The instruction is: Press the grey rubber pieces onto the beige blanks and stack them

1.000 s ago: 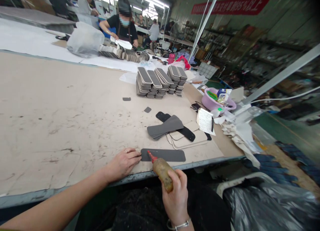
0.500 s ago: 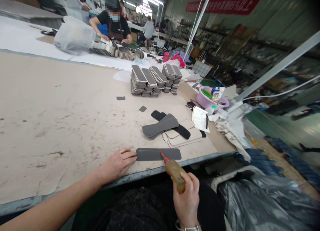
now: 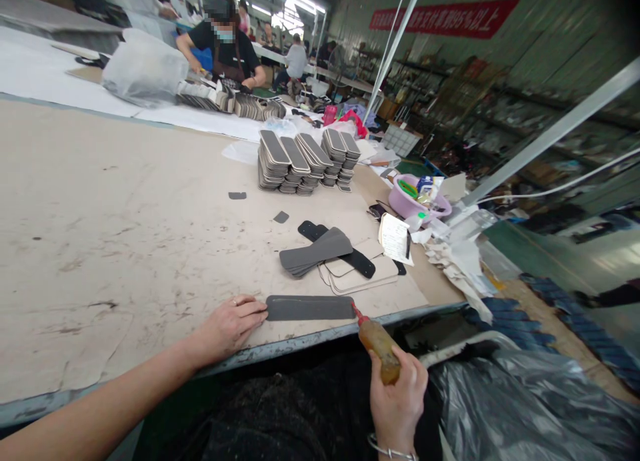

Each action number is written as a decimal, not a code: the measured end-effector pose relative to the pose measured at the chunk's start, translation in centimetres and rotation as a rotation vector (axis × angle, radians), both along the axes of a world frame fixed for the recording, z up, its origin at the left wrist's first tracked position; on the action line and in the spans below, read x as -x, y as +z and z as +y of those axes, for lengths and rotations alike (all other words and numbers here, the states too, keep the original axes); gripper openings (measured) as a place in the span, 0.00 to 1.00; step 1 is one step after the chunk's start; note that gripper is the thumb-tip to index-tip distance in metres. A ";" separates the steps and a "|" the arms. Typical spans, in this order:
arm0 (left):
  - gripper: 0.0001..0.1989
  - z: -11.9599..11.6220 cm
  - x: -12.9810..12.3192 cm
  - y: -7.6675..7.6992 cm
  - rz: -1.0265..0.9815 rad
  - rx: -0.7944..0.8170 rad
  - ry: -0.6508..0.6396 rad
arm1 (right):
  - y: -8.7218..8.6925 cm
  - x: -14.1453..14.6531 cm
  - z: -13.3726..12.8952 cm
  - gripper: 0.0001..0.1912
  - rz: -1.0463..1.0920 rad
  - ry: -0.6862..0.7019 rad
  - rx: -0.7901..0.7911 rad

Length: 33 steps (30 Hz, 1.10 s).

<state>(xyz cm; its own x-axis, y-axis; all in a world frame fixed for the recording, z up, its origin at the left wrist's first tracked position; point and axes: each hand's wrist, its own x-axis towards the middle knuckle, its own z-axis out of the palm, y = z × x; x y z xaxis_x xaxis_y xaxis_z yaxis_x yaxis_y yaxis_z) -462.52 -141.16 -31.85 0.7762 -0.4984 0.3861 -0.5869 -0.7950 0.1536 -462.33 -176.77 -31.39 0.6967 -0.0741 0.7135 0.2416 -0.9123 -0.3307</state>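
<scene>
A dark grey strip with rounded ends (image 3: 310, 308) lies flat near the table's front edge, a thin line of glue along its upper part. My left hand (image 3: 231, 324) rests on the table, fingers together, their tips pressing the strip's left end. In my right hand (image 3: 399, 388) is a yellowish-brown glue bottle (image 3: 380, 346), tilted, its red nozzle at the strip's right end. Just behind lie a fanned pile of grey strips (image 3: 316, 251), black strips with small holes (image 3: 364, 264) and beige-edged pieces (image 3: 385, 274).
Stacks of grey pieces (image 3: 287, 162) stand farther back. A notebook (image 3: 395, 238) and a pink basin (image 3: 407, 203) are at the right. Across the table a person (image 3: 227, 51) handles pieces beside a plastic bag (image 3: 143, 68). A metal pole (image 3: 550, 128) slants at the right.
My right hand has moved right with the bottle, its nozzle going from the strip's middle to its right end. My left hand still touches the left end. The view has shifted slightly.
</scene>
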 end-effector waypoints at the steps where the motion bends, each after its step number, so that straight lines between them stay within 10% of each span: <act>1: 0.14 0.0 0.0 0.1 0.006 -0.001 0.003 | 0.2 0.1 0.3 0.19 -0.009 0.016 -0.025; 16: 0.11 -0.7 0.1 0.1 0.044 0.044 0.043 | -0.1 1.0 8.7 0.17 0.138 0.456 -0.134; 33: 0.10 -1.0 -0.1 0.3 0.078 0.080 0.026 | 0.5 3.2 7.0 0.16 0.202 0.433 -0.123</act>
<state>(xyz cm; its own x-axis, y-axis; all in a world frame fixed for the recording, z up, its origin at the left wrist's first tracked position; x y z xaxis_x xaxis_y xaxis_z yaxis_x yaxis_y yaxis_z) -462.37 -142.19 -31.56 0.8178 -0.4478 0.3615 -0.5500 -0.7931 0.2616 -465.53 -169.77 -30.90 0.8059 0.1772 0.5650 0.5095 -0.6936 -0.5092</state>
